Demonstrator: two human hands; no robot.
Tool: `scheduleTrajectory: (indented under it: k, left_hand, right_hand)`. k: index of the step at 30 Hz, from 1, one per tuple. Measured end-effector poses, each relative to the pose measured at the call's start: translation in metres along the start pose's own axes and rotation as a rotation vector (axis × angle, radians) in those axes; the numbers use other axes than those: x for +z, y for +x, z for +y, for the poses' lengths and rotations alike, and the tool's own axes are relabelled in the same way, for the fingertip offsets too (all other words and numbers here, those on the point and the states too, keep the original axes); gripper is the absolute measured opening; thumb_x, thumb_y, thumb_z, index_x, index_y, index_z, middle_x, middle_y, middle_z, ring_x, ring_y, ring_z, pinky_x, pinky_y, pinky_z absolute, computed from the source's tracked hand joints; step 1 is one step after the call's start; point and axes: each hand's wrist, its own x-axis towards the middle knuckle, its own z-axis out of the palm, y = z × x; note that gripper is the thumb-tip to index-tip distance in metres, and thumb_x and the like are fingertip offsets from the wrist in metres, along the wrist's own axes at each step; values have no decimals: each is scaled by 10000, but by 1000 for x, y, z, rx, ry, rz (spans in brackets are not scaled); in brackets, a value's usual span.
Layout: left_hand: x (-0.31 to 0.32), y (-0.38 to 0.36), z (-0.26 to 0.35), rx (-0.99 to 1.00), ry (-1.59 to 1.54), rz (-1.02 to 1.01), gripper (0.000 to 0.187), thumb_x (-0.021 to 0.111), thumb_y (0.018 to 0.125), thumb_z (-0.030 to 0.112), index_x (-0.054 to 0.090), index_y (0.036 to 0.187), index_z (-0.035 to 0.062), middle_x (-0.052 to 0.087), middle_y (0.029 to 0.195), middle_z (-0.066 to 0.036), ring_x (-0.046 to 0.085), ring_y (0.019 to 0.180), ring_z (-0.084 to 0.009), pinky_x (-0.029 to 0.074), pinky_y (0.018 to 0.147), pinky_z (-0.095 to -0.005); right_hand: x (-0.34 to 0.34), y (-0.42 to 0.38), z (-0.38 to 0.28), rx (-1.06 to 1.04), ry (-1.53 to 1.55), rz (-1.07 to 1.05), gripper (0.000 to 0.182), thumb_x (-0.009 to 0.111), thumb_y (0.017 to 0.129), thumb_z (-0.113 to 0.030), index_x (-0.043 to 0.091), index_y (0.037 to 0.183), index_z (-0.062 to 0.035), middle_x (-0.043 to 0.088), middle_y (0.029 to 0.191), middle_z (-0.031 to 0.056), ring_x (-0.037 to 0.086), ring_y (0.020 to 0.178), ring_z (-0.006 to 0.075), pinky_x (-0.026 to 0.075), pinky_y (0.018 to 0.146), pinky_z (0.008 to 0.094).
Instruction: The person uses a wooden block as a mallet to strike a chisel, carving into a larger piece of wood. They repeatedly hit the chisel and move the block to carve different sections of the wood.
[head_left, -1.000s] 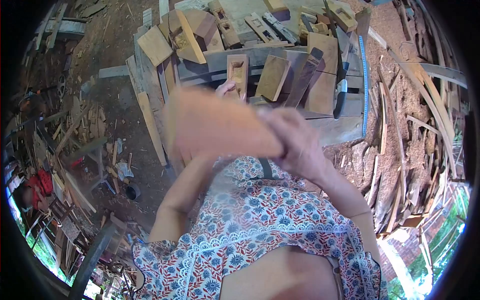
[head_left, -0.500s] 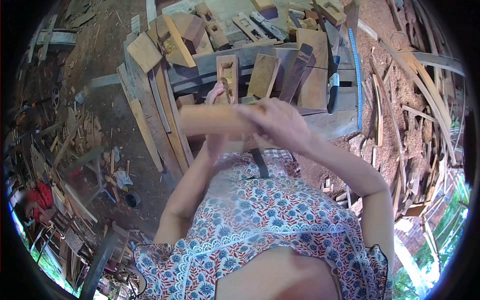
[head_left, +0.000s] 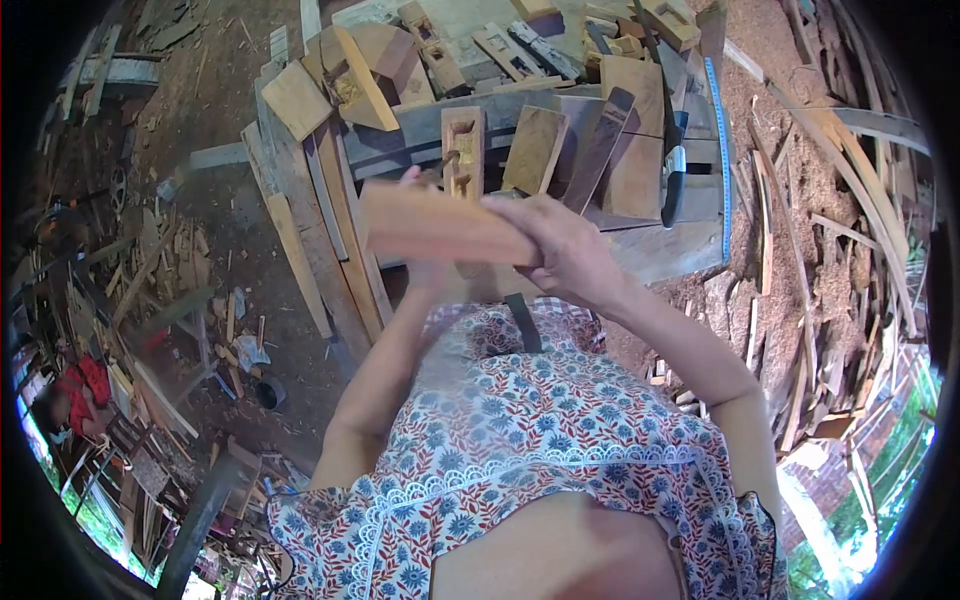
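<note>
A thick, pale wooden block [head_left: 440, 225] is in my right hand [head_left: 565, 250], whose fingers wrap around its right end. The block lies crosswise and is slightly blurred. My left hand [head_left: 428, 274] is mostly covered by it; only a fingertip above its upper edge and the heel of the hand below show. What the left hand grips is hidden. Just beyond, a mortised wood piece [head_left: 463, 128] stands against the bench's edge, with brown bits in its carved slot. A plain wood piece [head_left: 535, 150] leans to its right.
More mortised blocks [head_left: 430, 45] lie at the back of the bench. A handsaw with a black-and-white handle [head_left: 675, 180] and a blue measuring strip [head_left: 718, 160] run along its right side. Long boards [head_left: 300, 220] lean at left. Wood scraps [head_left: 800, 260] cover the ground.
The wooden block in my right hand has tilted, its right end dropping lower and its broad face showing more. My left fingers, seen curled beyond it before, are now mostly behind it.
</note>
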Motion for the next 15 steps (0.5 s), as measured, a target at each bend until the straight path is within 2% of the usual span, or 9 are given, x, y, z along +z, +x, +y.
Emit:
scheduleTrajectory:
  k: [1,2,3,4,5,7,10,12,15]
  left_hand:
    - [-15,-8,-66,-109,120,230,426,605,924,133,418,1300,62,475,1340,-124,468,1241,-202,387,1021,-334]
    - [-21,-2,-56,-113,120,235,426,605,924,133,418,1300,62,475,1340,-124,468,1241,-202,387,1021,-334]
    - [-23,11,-29,-139,-29,185,382,595,931,123,436,1273,60,488,1333,-129,492,1216,-199,403,1011,-326]
    - [-24,24,-3,-162,-177,133,339,584,938,114,454,1246,58,501,1327,-135,516,1191,-195,418,1001,-319]
    - [-19,25,19,7,-64,134,283,580,937,84,466,1194,49,530,1283,-130,549,1149,-193,430,1005,-320]
    - [-15,23,28,36,-42,77,277,580,935,76,460,1182,44,534,1269,-134,546,1152,-200,439,1002,-330]
    - [-12,21,14,127,54,-22,298,571,936,63,430,1198,40,528,1233,-143,534,1158,-208,468,967,-327]
    - [-6,17,6,79,-67,-35,301,573,934,53,430,1197,34,506,1233,-150,532,1143,-206,466,954,-312]
    - [-1,14,6,41,-76,-43,335,587,919,25,425,1212,33,484,1252,-145,517,1147,-210,420,996,-313]
  right_hand:
    - [-1,0,0,-1,0,-3,772,765,674,-141,436,1370,-208,579,969,123,608,912,319,511,798,403]
    - [-3,1,1,72,64,111,721,745,710,-123,444,1362,-186,595,1020,133,614,946,316,511,818,401]
    - [-4,3,2,141,126,227,671,726,746,-105,452,1355,-164,611,1070,143,621,979,314,511,837,400]
    - [-6,2,4,136,126,224,671,726,746,-105,452,1355,-164,611,1070,143,621,979,314,511,837,400]
    - [-9,0,7,243,182,276,633,714,775,-107,455,1351,-146,609,1118,151,619,1018,300,507,852,389]
    - [-14,-5,10,444,285,307,578,690,837,-126,444,1360,-109,599,1205,164,604,1096,262,486,892,351]
    - [-17,-11,13,478,293,338,576,683,841,-120,440,1363,-105,599,1208,165,603,1103,261,475,910,343]
    - [-18,-14,13,455,255,351,562,678,844,-114,447,1357,-110,598,1207,162,603,1102,271,472,916,349]
    - [-17,-19,8,431,178,343,559,685,836,-106,456,1346,-112,595,1211,161,599,1102,293,478,912,363]
